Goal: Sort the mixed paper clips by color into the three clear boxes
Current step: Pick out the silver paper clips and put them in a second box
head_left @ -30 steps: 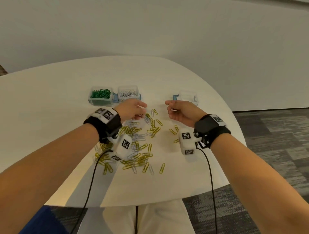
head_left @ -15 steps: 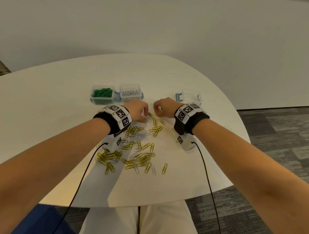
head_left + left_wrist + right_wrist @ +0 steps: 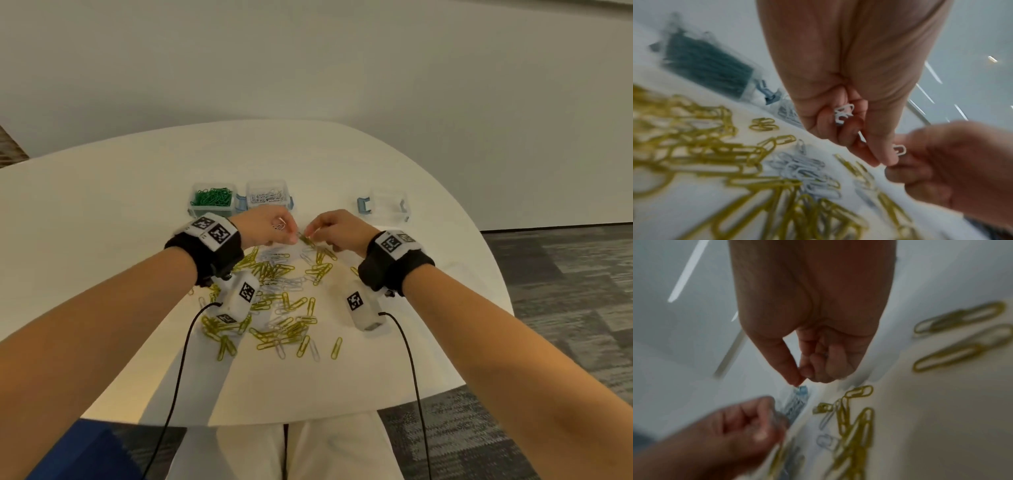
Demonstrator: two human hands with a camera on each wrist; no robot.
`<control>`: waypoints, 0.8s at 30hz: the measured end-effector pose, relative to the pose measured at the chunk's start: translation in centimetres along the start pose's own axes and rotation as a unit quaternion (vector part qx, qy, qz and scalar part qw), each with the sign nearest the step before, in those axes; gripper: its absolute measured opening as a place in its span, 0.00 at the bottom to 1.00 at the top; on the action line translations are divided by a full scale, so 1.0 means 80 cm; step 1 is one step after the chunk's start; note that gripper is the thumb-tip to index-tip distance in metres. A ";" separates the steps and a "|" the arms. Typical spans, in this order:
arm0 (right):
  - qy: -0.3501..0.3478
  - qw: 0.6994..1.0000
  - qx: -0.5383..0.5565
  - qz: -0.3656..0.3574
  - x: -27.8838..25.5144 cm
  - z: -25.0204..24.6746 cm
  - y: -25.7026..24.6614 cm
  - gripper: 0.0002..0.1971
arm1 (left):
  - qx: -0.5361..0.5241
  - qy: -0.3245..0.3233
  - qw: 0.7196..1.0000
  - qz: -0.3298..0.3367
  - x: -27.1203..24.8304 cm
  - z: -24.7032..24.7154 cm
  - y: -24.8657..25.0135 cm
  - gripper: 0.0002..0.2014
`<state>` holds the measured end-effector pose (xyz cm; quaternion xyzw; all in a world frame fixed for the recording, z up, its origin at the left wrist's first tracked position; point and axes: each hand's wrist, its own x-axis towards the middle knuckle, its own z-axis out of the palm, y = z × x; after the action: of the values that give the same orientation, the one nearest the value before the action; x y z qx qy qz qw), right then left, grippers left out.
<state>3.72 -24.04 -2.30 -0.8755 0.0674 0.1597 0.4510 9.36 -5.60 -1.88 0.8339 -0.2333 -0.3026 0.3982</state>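
A pile of mixed yellow and white paper clips (image 3: 274, 294) lies on the white table (image 3: 102, 222). My left hand (image 3: 270, 228) hovers over the pile's far edge, its fingers curled round a few white clips (image 3: 843, 112). My right hand (image 3: 325, 229) is fingertip to fingertip with it and pinches a white clip (image 3: 900, 150) between thumb and forefinger (image 3: 795, 378). A yellow clip (image 3: 306, 238) sits just under the meeting fingertips. Behind the hands stand the box of green clips (image 3: 212, 198), the box of white clips (image 3: 269, 197) and an empty clear box (image 3: 388, 205).
Black cables run from both wrist cameras (image 3: 239, 298) down past the near table edge. More yellow clips (image 3: 957, 337) lie to the right of my right hand. The table's right edge drops off to grey carpet (image 3: 565, 274). A wall stands behind the table.
Both hands turned palm-down, dropped toward the far edge of the pile and closed in until their fingertips nearly touch. Each still holds its white clips.
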 end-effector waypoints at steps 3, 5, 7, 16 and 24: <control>-0.021 0.967 -0.248 -0.047 -0.002 0.009 -0.011 0.14 | -0.311 0.003 0.950 -0.038 -0.017 -0.008 -0.017 0.09; -0.020 0.944 -0.324 -0.051 -0.001 0.014 -0.011 0.17 | -0.414 0.013 0.908 -0.068 -0.025 -0.011 -0.026 0.06; -0.023 0.930 -0.363 -0.046 0.001 0.018 -0.009 0.15 | -0.400 0.041 0.909 -0.108 -0.026 -0.011 -0.026 0.07; -0.020 0.998 -0.055 -0.006 -0.010 0.019 -0.013 0.11 | 0.317 0.065 0.946 -0.005 -0.025 -0.002 -0.030 0.11; -0.078 0.854 0.512 0.051 -0.003 0.032 -0.016 0.11 | 0.149 0.087 0.985 0.007 -0.029 -0.015 -0.033 0.06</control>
<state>3.29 -21.24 -2.64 -0.5005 0.1487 0.1927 0.8308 8.94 -2.03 -2.68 0.9057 -0.2459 -0.1877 0.2900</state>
